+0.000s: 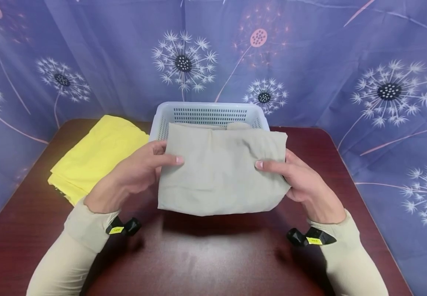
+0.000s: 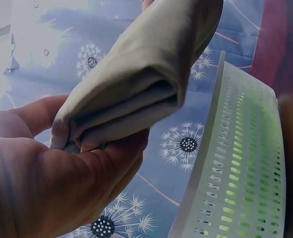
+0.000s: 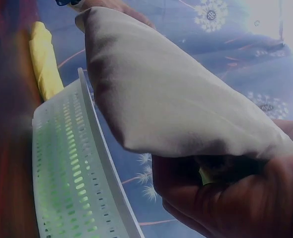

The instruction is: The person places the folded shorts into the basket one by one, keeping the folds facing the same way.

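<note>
Small yellow tags sit on the black wrist mounts, their writing too small to read. The left hand [image 1: 133, 174] and right hand [image 1: 302, 183] each pinch a side of the folded beige cloth [image 1: 220, 170], thumbs on top, fingers curled beneath. The cloth hangs above the table [image 1: 206, 255], just before the basket [image 1: 209, 113]. A yellow cloth [image 1: 95, 156] lies to the left.
</note>
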`<state>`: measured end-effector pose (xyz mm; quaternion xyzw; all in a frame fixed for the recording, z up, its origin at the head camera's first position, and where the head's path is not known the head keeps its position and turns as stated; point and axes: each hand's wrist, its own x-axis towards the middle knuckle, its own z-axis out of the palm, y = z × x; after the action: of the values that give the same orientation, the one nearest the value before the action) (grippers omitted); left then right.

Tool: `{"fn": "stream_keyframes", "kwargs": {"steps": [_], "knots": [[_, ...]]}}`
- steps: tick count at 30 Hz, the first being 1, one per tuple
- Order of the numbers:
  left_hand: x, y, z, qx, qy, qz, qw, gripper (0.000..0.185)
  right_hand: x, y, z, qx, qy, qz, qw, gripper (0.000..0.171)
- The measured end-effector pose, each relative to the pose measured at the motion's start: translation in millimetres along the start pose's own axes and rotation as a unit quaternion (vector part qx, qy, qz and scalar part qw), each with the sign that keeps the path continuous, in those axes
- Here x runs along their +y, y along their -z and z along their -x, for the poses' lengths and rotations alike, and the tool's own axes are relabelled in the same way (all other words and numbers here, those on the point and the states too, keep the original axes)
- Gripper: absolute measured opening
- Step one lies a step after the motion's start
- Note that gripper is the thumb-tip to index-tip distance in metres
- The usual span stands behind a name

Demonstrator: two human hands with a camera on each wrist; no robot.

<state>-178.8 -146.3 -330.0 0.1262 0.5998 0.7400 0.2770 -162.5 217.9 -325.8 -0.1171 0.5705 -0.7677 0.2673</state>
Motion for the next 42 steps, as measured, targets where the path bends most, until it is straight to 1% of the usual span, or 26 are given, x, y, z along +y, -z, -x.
{"fn": "stream_keyframes", "kwargs": {"steps": [7, 11, 14, 19, 28, 32, 37, 42], "knots": [[4.9, 5.0, -10.1, 0.002, -0.007, -0.001, 1.0000, 0.037, -4.5, 6.5, -9.6, 0.011, 0.000, -0.008, 1.000, 0.024], [6.7, 7.3, -15.5, -0.006, -0.012, 0.009, 0.9999, 0.039, -6.2, 9.0, -13.5, 0.024, 0.001, -0.009, 1.000, 0.023], [7.7, 9.1, -18.1, -0.009, -0.010, 0.021, 0.9997, 0.041, -8.1, 10.9, -16.8, 0.021, 0.005, -0.006, 1.000, 0.022], [9.2, 12.0, -22.3, 0.002, -0.006, 0.030, 0.9995, 0.043, -11.7, 14.1, -24.1, 0.010, 0.011, -0.011, 1.000, 0.020], [12.5, 18.9, -32.8, 0.017, -0.018, 0.053, 0.9983, 0.039, -18.6, 17.1, -37.6, 0.028, 0.007, -0.028, 0.999, 0.020], [15.1, 19.9, -35.2, 0.014, -0.027, 0.062, 0.9976, 0.038, -20.7, 19.6, -42.0, 0.029, 0.012, -0.037, 0.999, 0.022], [17.2, 21.3, -39.9, 0.009, -0.033, 0.062, 0.9975, 0.039, -23.2, 24.0, -47.5, 0.025, 0.024, -0.045, 0.998, 0.023], [16.5, 23.0, -44.7, 0.022, -0.042, 0.055, 0.9974, 0.037, -25.9, 26.5, -53.8, 0.038, 0.029, -0.059, 0.997, 0.021]]}}
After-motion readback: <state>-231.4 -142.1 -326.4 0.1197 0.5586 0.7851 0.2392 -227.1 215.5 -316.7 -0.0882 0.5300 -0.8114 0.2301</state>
